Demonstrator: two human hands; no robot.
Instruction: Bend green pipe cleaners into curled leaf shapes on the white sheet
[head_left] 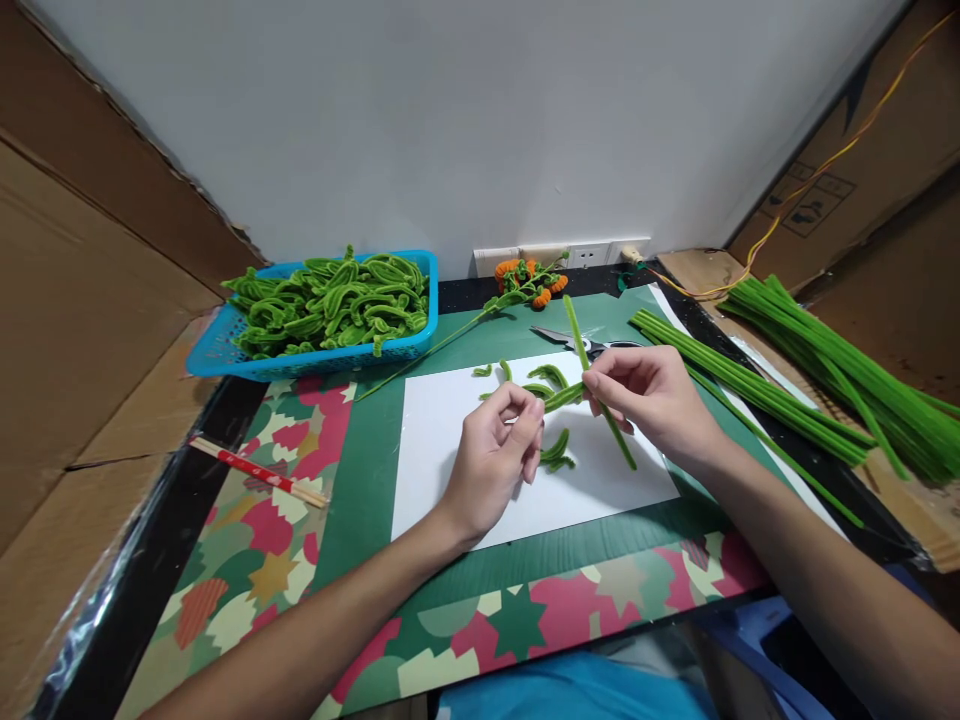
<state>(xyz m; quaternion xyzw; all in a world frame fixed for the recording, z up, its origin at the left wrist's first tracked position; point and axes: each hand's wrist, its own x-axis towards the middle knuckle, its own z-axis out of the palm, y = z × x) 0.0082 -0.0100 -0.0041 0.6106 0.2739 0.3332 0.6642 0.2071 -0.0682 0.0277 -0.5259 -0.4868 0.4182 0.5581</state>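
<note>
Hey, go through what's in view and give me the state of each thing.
Left hand: pinching a short green fuzzy strip
Right hand: pinching a long green fuzzy strip
Blue plastic basket: heaped with green fuzzy pieces
White rectangular paper: flat, curved green bits on it
Grey-bladed scissors: lying, partly hidden; open or shut unclear
Wooden chopsticks in red sleeve: lying flat
Orange-flowered green stem: lying down

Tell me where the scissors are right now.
In the head view, the scissors lie just right of centre, beyond the right hand, partly hidden behind the long green strip it holds.
</note>
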